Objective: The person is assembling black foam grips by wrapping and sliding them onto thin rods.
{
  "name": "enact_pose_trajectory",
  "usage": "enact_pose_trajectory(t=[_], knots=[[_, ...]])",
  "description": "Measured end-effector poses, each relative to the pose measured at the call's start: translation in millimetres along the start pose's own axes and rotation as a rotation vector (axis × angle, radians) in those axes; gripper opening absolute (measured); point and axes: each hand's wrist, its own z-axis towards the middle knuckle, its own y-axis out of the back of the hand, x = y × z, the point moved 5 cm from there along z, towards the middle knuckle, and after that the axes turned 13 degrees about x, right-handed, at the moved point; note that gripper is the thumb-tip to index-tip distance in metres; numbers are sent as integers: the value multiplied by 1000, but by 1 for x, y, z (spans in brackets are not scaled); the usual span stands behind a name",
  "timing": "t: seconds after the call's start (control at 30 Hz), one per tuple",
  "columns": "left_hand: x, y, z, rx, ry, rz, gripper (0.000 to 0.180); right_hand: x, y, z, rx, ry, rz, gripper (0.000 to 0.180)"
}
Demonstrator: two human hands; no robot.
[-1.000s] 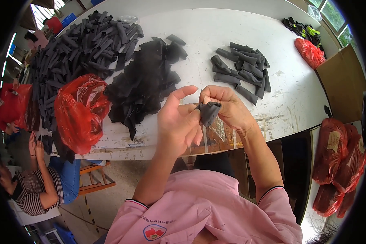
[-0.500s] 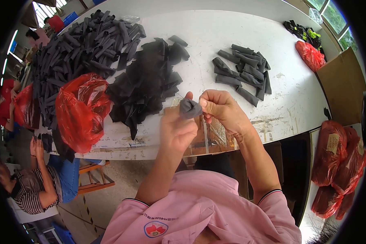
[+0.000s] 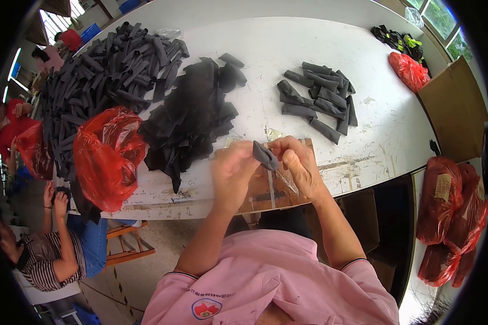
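My left hand (image 3: 232, 173) and my right hand (image 3: 298, 165) are close together over the table's near edge, both pinching a small rolled piece of black fabric (image 3: 264, 155). A clear plastic strip hangs below it by my right hand. Under my hands lies a brown board (image 3: 255, 195). A heap of flat black fabric pieces (image 3: 192, 116) lies just left of my hands. A small group of rolled black pieces (image 3: 320, 100) sits beyond my right hand.
A large pile of rolled black pieces (image 3: 106, 67) covers the white table's (image 3: 287, 49) far left, with a red plastic bag (image 3: 106, 154) at its near edge. Red bags (image 3: 450, 216) stand on the right by a cardboard box (image 3: 455, 108). A seated person (image 3: 54, 254) works at lower left.
My hands have drawn closer together and the black piece has gone from loosely spread between them to a tight roll held up at my fingertips.
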Motion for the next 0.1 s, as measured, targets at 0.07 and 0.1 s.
enact_pose_trajectory(t=[0.07, 0.1], knots=[[1, 4, -7, -143, -53, -126, 12, 32, -8, -1, 98, 163, -643, 48], [1, 6, -13, -271, -104, -257, 13, 44, -13, 1, 133, 134, -932, 51]])
